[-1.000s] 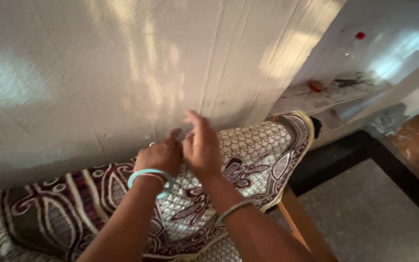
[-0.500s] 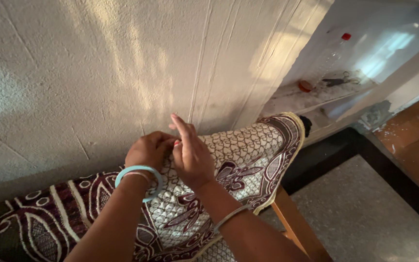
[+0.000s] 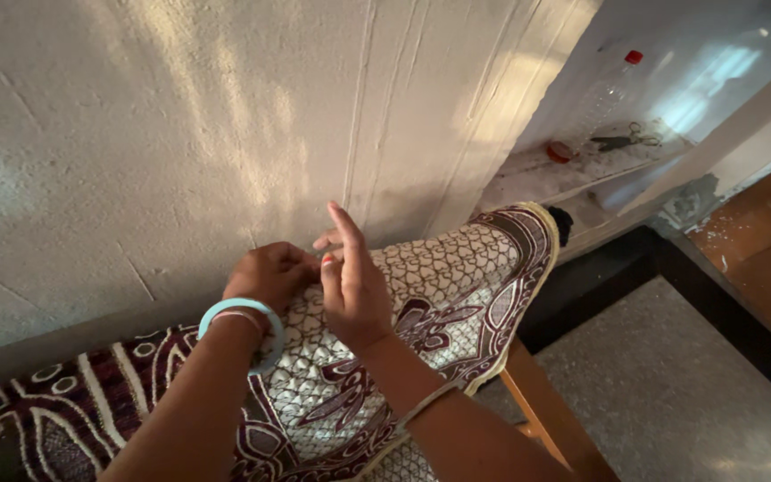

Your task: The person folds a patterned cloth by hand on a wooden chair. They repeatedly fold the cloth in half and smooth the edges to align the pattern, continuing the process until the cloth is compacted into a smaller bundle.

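Warm, soft daylight falls in dappled patches across the rough white plastered wall (image 3: 180,134), brightest near the glaring, washed-out upper right corner (detail there is lost). The lower left sits dim. Lines bow slightly toward the edges; focus stays fairly sharp.

place: home room | evidence: rough plastered wall (image 3: 136,134); patterned cloth (image 3: 439,303) over wooden furniture (image 3: 546,419); dusty ledge (image 3: 582,170) with plastic bottle (image 3: 604,98) and scissors (image 3: 626,138); speckled stone floor (image 3: 671,393)

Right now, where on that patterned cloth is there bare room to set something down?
The patterned cloth is free right of the hands, toward its rounded end. It is crowded mid-cloth, where left hand and right hand meet.
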